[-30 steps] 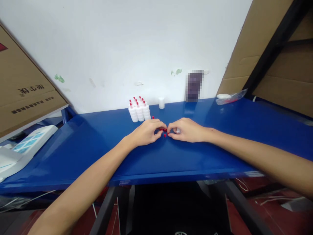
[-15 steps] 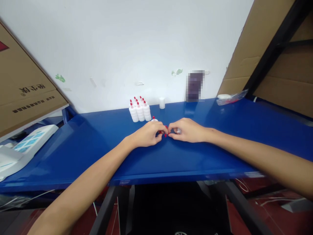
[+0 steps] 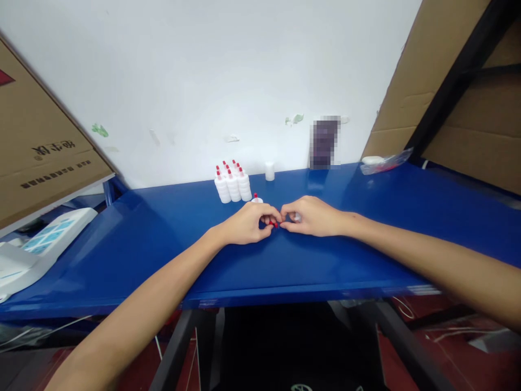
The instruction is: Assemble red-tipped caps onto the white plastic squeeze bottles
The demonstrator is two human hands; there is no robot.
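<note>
My left hand point(image 3: 249, 222) rests low over the table, thumb and forefinger curved and apart. Small red caps point(image 3: 275, 225) lie by its fingertips, partly hidden by the fingers. Facing it, my right hand point(image 3: 312, 216) has curled fingers around a small whitish piece point(image 3: 298, 217), mostly hidden in the palm. The two hands' fingertips nearly meet. Just behind my left hand stands a white bottle with a red tip point(image 3: 256, 199), its lower part covered. Further back, several white bottles with red-tipped nozzles point(image 3: 233, 187) stand upright in a tight block.
A white cylindrical container point(image 3: 269, 171) stands near the wall. The blue table point(image 3: 268, 266) bears a white device with blue panels point(image 3: 52, 236) at left and a clear plastic bag point(image 3: 386, 163) at back right. A cardboard box point(image 3: 44, 141) rises at left; a pixelated dark object point(image 3: 324, 144) leans on the wall.
The red bit between the two hands' fingertips no longer shows there. My left fingers have shifted slightly, and the red caps show lower, by the thumb. My right hand has barely moved.
</note>
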